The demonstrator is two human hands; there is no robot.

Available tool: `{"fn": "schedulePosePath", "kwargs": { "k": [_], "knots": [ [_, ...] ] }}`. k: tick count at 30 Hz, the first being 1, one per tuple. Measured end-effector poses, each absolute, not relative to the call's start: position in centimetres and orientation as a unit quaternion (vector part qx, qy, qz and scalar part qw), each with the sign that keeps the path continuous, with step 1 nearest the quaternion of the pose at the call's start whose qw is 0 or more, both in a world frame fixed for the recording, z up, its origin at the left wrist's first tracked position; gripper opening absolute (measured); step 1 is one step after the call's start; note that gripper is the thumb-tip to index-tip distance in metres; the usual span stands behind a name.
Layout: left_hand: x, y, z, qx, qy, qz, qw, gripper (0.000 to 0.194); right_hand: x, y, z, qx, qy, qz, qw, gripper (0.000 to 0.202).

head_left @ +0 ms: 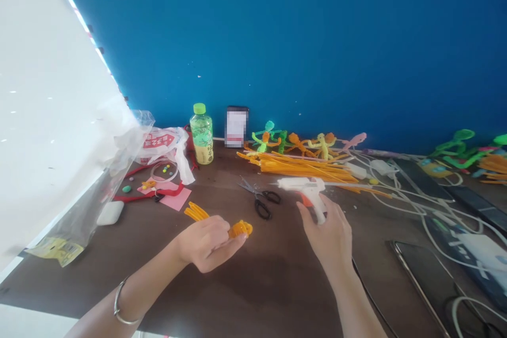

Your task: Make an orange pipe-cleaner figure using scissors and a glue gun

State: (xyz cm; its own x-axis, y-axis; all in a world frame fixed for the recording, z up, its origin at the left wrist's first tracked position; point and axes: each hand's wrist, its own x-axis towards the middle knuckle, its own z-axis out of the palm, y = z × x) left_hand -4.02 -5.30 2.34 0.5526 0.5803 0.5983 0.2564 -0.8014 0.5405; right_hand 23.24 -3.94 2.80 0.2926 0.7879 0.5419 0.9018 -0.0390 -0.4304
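My left hand [209, 243] is closed round a bundle of orange pipe cleaners [240, 229]. A coiled, rounded end shows past my thumb, and straight stems stick out on the far left side; the middle is hidden in my fist. My right hand [330, 229] has its thumb and fingers on either side of the handle of a white hot glue gun [304, 186], whose nozzle points left. Between and beyond my hands lie scissors [259, 198] with black handles, their blades partly apart.
Behind the scissors lies a pile of orange pipe cleaners [301, 165], with several pipe-cleaner figures [299, 143] by the blue wall. A bottle [202, 137] and a propped phone [236, 127] stand left of them. White cables [412, 203] and a dark phone [423, 280] occupy the right; plastic bags [162, 142] the left.
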Motion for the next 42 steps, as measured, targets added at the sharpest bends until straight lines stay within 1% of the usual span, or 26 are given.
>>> {"fn": "schedulePosePath", "kwargs": {
  "k": [3,6,8,10,12,15,17,18,19,21,24,26,28,31,33,35,37,39,40,42],
  "knots": [
    [-4.0,-5.3,2.5,0.848,0.238,0.414,0.228,0.008,25.4,-3.7,2.4,-0.744,-0.574,-0.074,0.334,0.046],
    [-3.9,-5.4,2.4,0.81,0.256,0.439,0.294,0.006,28.2,-3.7,1.5,-0.792,-0.562,-0.037,0.236,0.038],
    [-3.8,-5.5,2.2,0.776,0.273,0.46,0.334,0.012,30.0,-3.7,0.8,-0.815,-0.551,-0.011,0.181,0.032],
    [-3.7,-5.5,2.0,0.752,0.282,0.474,0.361,0.018,31.3,-3.8,0.5,-0.83,-0.533,-0.004,0.161,0.029],
    [-3.5,-5.6,2.0,0.741,0.283,0.477,0.379,0.022,31.6,-3.9,0.9,-0.832,-0.522,-0.014,0.185,0.03],
    [-3.1,-5.9,2.0,0.719,0.281,0.471,0.427,0.023,29.8,-4.5,3.3,-0.803,-0.52,-0.017,0.29,0.033],
    [-2.9,-6.0,2.2,0.692,0.279,0.462,0.48,0.022,27.0,-5.4,5.6,-0.736,-0.558,0.039,0.381,0.031],
    [-2.9,-6.1,2.2,0.679,0.278,0.456,0.504,0.021,25.3,-5.9,6.8,-0.69,-0.59,0.082,0.412,0.029],
    [-2.8,-6.2,2.3,0.67,0.276,0.45,0.523,0.021,23.5,-6.5,7.9,-0.634,-0.636,0.127,0.422,0.027],
    [-2.8,-6.2,2.5,0.669,0.27,0.433,0.54,0.019,19.9,-7.5,9.6,-0.521,-0.735,0.201,0.385,0.023],
    [-2.7,-6.3,2.8,0.697,0.254,0.407,0.533,0.018,16.0,-8.3,11.2,-0.436,-0.821,0.225,0.292,0.025],
    [-2.6,-6.3,3.0,0.71,0.249,0.408,0.517,0.019,14.8,-8.1,11.7,-0.404,-0.851,0.225,0.248,0.012],
    [-2.4,-6.3,3.2,0.713,0.251,0.424,0.499,0.019,14.5,-7.7,12.1,-0.382,-0.876,0.208,0.21,0.008],
    [-2.3,-6.6,3.7,0.715,0.249,0.437,0.486,0.018,14.9,-7.2,13.0,-0.338,-0.918,0.151,0.144,0.016],
    [-2.2,-6.9,3.9,0.73,0.243,0.419,0.482,0.018,15.2,-6.9,13.7,-0.297,-0.942,0.119,0.096,0.022],
    [-2.2,-7.1,3.9,0.746,0.239,0.393,0.481,0.018,15.5,-6.7,14.5,-0.262,-0.954,0.13,0.062,0.025],
    [-2.1,-7.3,3.7,0.757,0.232,0.385,0.475,0.017,15.7,-6.3,15.2,-0.258,-0.943,0.201,0.058,0.024],
    [-2.0,-7.3,3.3,0.778,0.219,0.387,0.443,0.018,16.1,-5.8,15.7,-0.292,-0.903,0.303,0.083,0.023],
    [-1.9,-7.2,3.2,0.795,0.213,0.385,0.418,0.018,16.4,-5.4,15.8,-0.317,-0.875,0.35,0.104,0.023],
    [-1.8,-7.0,2.9,0.834,0.204,0.364,0.361,0.02,17.0,-4.1,15.7,-0.369,-0.816,0.409,0.175,0.025]
  ]
}}
